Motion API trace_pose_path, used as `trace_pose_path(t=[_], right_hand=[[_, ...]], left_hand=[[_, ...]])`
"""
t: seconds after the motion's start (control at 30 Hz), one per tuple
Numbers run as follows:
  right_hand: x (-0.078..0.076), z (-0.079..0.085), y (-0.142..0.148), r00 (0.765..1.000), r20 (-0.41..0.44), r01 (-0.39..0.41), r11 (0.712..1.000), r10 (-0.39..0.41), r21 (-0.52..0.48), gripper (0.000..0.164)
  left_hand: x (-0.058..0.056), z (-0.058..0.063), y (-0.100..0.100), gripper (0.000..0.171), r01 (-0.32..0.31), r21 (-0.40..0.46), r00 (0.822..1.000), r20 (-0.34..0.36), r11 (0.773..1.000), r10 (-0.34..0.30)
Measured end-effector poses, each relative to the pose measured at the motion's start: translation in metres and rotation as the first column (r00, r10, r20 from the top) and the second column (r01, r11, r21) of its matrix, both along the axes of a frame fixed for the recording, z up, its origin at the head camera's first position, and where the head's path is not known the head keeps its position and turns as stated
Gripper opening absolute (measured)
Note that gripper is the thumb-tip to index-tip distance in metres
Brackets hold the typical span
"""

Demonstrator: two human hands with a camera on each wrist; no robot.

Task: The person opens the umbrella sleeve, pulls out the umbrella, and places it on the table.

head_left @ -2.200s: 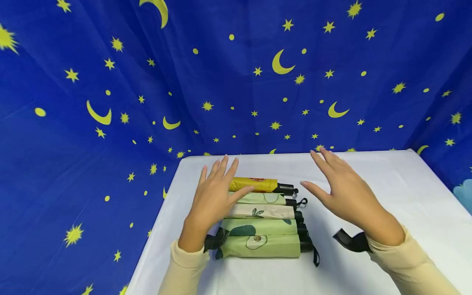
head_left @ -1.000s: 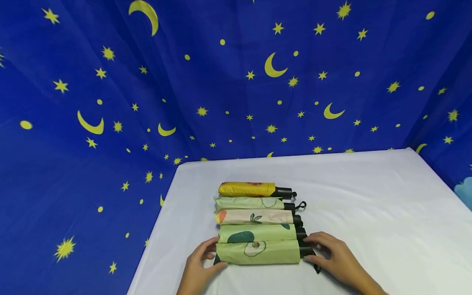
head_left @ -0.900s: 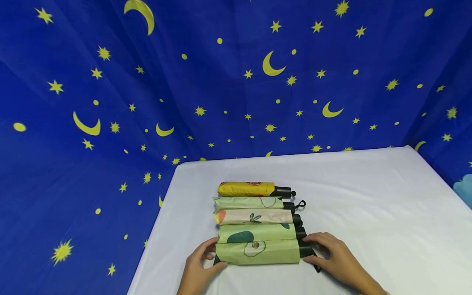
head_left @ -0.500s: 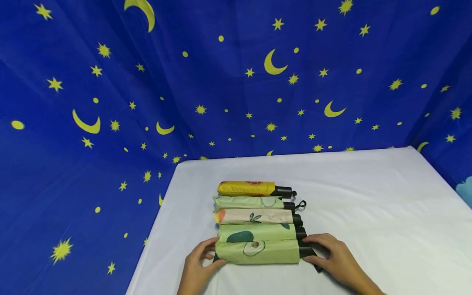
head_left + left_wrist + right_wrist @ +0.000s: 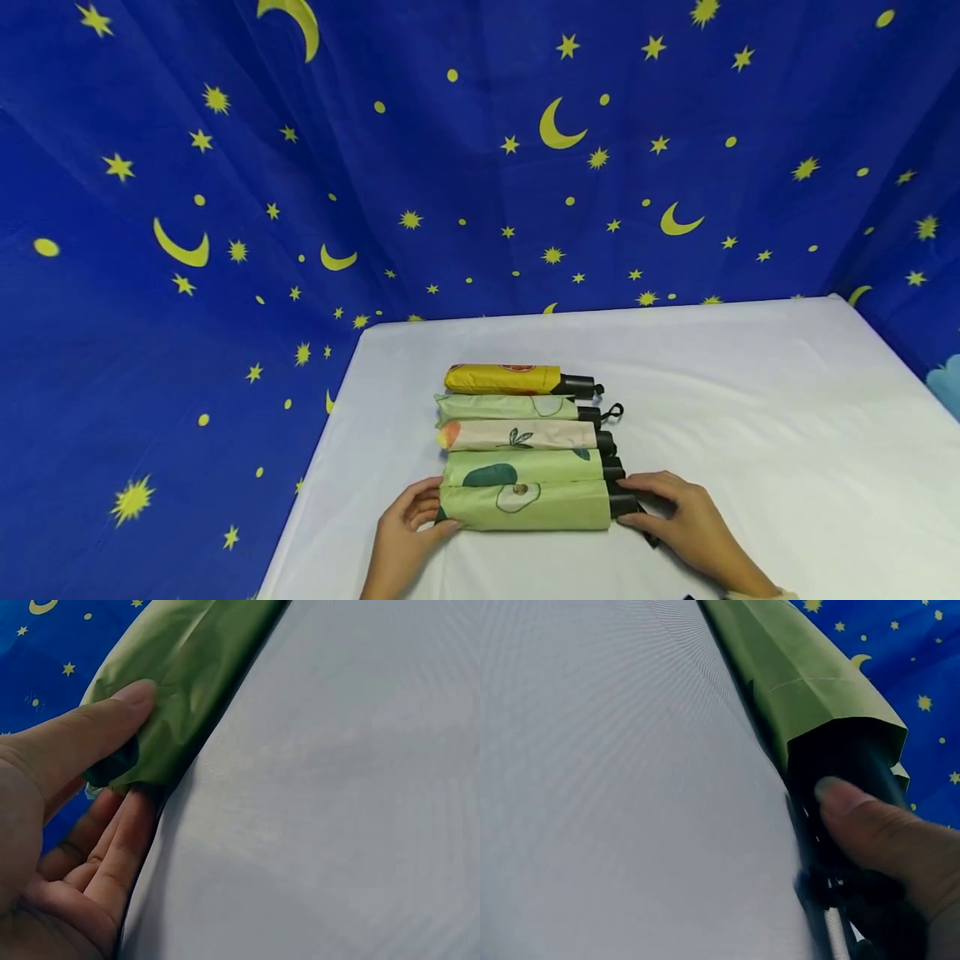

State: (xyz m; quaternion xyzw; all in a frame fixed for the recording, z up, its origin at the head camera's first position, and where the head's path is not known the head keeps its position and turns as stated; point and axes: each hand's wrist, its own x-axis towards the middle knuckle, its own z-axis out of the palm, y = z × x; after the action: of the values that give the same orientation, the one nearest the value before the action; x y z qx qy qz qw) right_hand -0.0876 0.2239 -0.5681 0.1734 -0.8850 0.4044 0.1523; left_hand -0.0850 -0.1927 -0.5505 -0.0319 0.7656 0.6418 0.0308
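Several folded umbrellas lie side by side on the white table, their black handles to the right. Nearest to me is a light green umbrella (image 5: pixel 562 510) with an avocado print. My left hand (image 5: pixel 405 533) pinches its left end; in the left wrist view the thumb (image 5: pixel 120 712) lies on the green fabric (image 5: pixel 184 697) and the fingers reach under the tip. At the other end, my right hand (image 5: pixel 686 521) holds the black handle (image 5: pixel 847 761), thumb on its side. A dark wrist strap (image 5: pixel 817 892) hangs by that handle. The right fingers are mostly hidden.
Behind it lie another green umbrella (image 5: pixel 547 468), a cream one (image 5: pixel 562 435) with a leaf print, a pale green one (image 5: pixel 487 407) and a yellow one (image 5: pixel 502 380). Blue star-and-moon cloth (image 5: pixel 465 150) walls the back and sides of the white table (image 5: pixel 765 400).
Both hands came down from spread above the row to the ends of the nearest umbrella. Over the last second they have stayed there, and the umbrellas keep their places.
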Motion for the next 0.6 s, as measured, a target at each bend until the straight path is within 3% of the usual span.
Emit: trace_pose_path(t=[0.17, 0.3, 0.43, 0.6], right_hand=[[0.003, 0.003, -0.001, 0.997, 0.075, -0.008, 0.996, 0.015, -0.089, 0.046], [0.006, 0.007, -0.001, 0.994, 0.099, -0.032, 0.985, 0.049, -0.167, 0.045], [0.008, 0.014, 0.0, 0.986, 0.128, -0.072, 0.961, 0.109, -0.266, 0.043], [0.007, 0.023, 0.0, 0.972, 0.131, -0.141, 0.932, 0.194, -0.333, 0.04]], left_hand=[[0.005, 0.002, 0.003, 0.078, -0.057, 0.077, 0.998, 0.034, 0.995, 0.054], [0.011, 0.004, 0.006, 0.076, -0.099, 0.088, 0.995, 0.042, 0.991, 0.095], [0.017, 0.004, 0.012, 0.072, -0.123, 0.099, 0.992, -0.028, 0.987, 0.127], [0.023, 0.008, 0.021, 0.059, -0.174, 0.114, 0.971, -0.146, 0.978, 0.19]])
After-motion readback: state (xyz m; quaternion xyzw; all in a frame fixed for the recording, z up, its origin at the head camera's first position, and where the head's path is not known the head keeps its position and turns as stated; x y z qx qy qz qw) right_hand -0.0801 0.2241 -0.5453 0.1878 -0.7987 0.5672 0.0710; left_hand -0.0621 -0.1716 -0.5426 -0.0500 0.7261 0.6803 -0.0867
